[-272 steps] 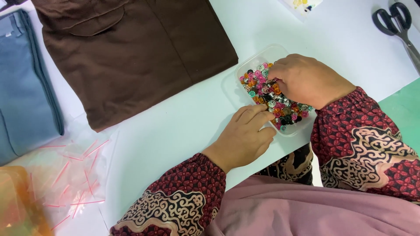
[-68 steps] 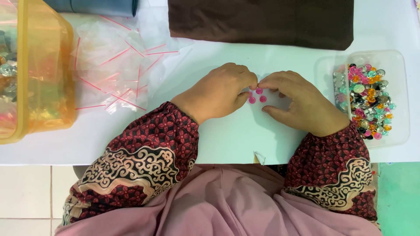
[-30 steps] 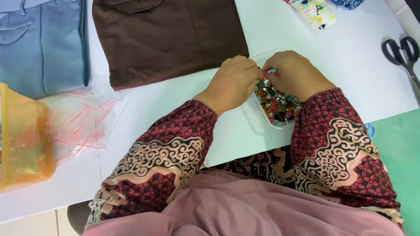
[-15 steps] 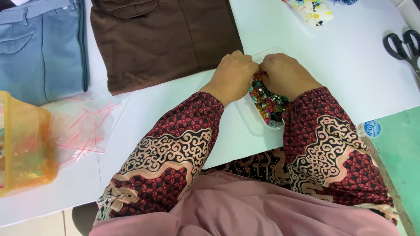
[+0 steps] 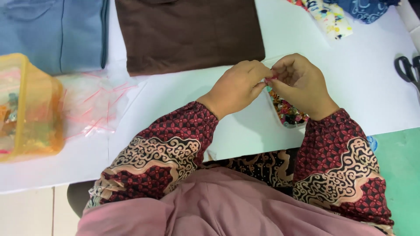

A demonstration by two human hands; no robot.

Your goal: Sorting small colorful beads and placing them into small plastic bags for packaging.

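Pinching together, left hand [image 5: 238, 85] and right hand [image 5: 302, 85] close fingertips on a small pink bead [image 5: 270, 79], raised for close work. Clear bead tray [image 5: 286, 114] sits just beneath, catching drops; brown garment [image 5: 188, 32] lies beyond.

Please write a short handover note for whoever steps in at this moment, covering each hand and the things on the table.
Left hand and right hand meet fingertip to fingertip above the clear tray of mixed colourful buttons, pinching a small pink piece; too small to tell more.
The tray sits on the white table, partly hidden under the right hand.
Clear zip bags with red strips lie left, beside a yellow plastic box.
Folded brown garment and blue garment lie behind; scissors far right.
No filled bag is visible; the bags lie flat.
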